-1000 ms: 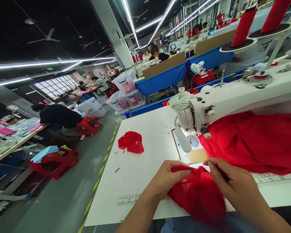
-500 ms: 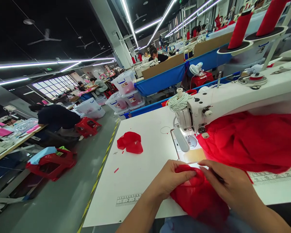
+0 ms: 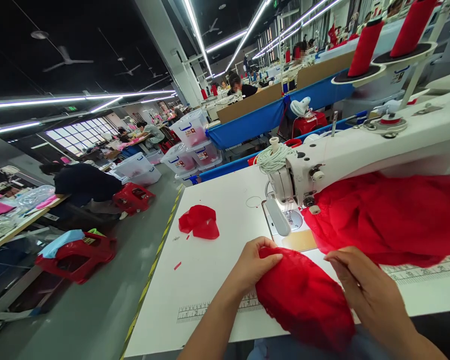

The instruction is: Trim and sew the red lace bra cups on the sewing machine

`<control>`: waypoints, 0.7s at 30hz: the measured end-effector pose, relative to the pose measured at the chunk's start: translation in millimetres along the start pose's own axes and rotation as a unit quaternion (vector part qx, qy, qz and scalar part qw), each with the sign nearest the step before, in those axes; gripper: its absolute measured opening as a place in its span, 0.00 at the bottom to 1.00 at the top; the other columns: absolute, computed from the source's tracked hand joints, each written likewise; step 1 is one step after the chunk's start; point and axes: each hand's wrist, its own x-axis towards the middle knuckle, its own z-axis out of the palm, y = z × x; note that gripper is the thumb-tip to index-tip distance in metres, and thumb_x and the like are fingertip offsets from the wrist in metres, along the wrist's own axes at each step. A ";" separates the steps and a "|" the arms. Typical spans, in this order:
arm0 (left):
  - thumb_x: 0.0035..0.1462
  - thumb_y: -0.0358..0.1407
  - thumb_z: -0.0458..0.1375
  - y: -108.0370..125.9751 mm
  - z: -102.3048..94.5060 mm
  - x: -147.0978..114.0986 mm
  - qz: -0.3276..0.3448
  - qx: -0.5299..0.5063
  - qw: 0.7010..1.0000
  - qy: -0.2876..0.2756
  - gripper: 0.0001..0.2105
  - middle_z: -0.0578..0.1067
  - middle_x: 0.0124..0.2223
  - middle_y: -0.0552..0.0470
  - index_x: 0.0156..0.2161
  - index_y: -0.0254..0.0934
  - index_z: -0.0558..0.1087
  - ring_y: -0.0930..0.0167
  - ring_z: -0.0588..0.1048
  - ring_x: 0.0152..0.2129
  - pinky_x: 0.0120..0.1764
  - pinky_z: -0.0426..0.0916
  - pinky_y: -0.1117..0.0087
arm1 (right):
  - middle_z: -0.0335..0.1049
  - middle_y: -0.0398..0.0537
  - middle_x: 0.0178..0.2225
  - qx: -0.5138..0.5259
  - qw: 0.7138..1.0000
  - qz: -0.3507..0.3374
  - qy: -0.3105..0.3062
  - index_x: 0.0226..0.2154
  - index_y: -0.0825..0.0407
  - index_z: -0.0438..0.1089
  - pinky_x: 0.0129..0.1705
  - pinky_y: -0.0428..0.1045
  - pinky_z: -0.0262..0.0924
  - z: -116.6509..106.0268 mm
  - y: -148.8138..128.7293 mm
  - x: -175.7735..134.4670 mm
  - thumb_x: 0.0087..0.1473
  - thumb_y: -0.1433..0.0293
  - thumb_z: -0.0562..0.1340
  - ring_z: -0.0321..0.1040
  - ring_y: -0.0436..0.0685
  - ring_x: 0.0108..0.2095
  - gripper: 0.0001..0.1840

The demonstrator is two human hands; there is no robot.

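My left hand (image 3: 257, 265) pinches the upper left edge of a piece of sheer red fabric (image 3: 303, 295), thumb on top. The cloth hangs over the table's front edge toward my lap. My right hand (image 3: 367, 290) is just right of the cloth, thumb and forefinger pressed together; whatever they hold, if anything, is too small to make out. Beyond both hands stands the white sewing machine (image 3: 345, 155), its needle area lit. A larger heap of red fabric (image 3: 393, 220) lies under the machine's arm.
A small red fabric piece (image 3: 199, 221) and a red scrap (image 3: 177, 266) lie on the white table (image 3: 210, 270), which has a printed ruler along its front. Red thread cones (image 3: 366, 47) stand at upper right. Left of the aisle, a person (image 3: 86, 182) bends over another table.
The red cloth, bunched between both hands before, now hangs spread out from my left hand. My right hand has moved right, away from the left.
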 end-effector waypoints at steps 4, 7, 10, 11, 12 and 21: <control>0.43 0.38 0.66 5.0 0.2 1.4 -0.011 0.007 0.999 -0.039 0.12 0.75 0.33 0.51 0.33 0.34 0.76 0.69 0.71 0.32 0.34 0.63 0.72 | 0.74 0.41 0.30 -0.022 0.999 0.027 -0.028 0.40 0.46 0.68 0.26 0.42 0.64 -7.1 -3.3 -3.1 0.66 0.64 0.51 0.73 0.51 0.27 0.11; 0.44 0.40 0.65 6.0 2.9 1.2 0.007 0.007 0.999 -0.042 0.10 0.73 0.29 0.53 0.28 0.33 0.74 0.71 0.69 0.28 0.32 0.61 0.72 | 0.74 0.39 0.29 -0.003 0.989 0.124 -0.080 0.46 0.44 0.68 0.25 0.42 0.65 -9.1 -17.3 -5.6 0.67 0.63 0.48 0.73 0.51 0.27 0.15; 0.45 0.41 0.65 5.3 6.2 -0.4 0.014 -0.024 0.999 -0.026 0.12 0.71 0.28 0.55 0.27 0.34 0.72 0.73 0.68 0.27 0.30 0.59 0.73 | 0.75 0.44 0.37 0.047 0.986 0.084 -0.136 0.56 0.43 0.64 0.32 0.42 0.68 -4.7 -21.5 -9.9 0.66 0.68 0.47 0.74 0.53 0.37 0.20; 0.44 0.42 0.66 5.0 7.3 -1.4 0.005 -0.040 0.999 -0.027 0.12 0.71 0.28 0.55 0.27 0.34 0.71 0.74 0.67 0.26 0.30 0.59 0.73 | 0.74 0.45 0.37 0.060 0.985 0.054 -0.150 0.58 0.44 0.62 0.33 0.42 0.68 -2.3 -19.8 -11.5 0.65 0.71 0.47 0.74 0.53 0.37 0.22; 0.43 0.42 0.67 4.8 8.6 -2.7 -0.007 -0.058 0.998 -0.030 0.13 0.71 0.28 0.55 0.28 0.34 0.72 0.74 0.67 0.26 0.30 0.59 0.73 | 0.73 0.45 0.36 0.067 0.984 0.029 -0.160 0.60 0.44 0.60 0.32 0.42 0.69 0.2 -17.3 -13.1 0.63 0.74 0.47 0.74 0.52 0.36 0.25; 0.40 0.43 0.71 2.8 16.9 -15.2 -0.044 -0.184 0.981 -0.050 0.17 0.75 0.27 0.51 0.31 0.32 0.77 0.73 0.71 0.26 0.33 0.63 0.74 | 0.73 0.46 0.35 -0.045 0.984 -0.065 -0.157 0.65 0.44 0.54 0.28 0.43 0.69 13.5 -10.4 -20.1 0.62 0.78 0.47 0.73 0.52 0.30 0.31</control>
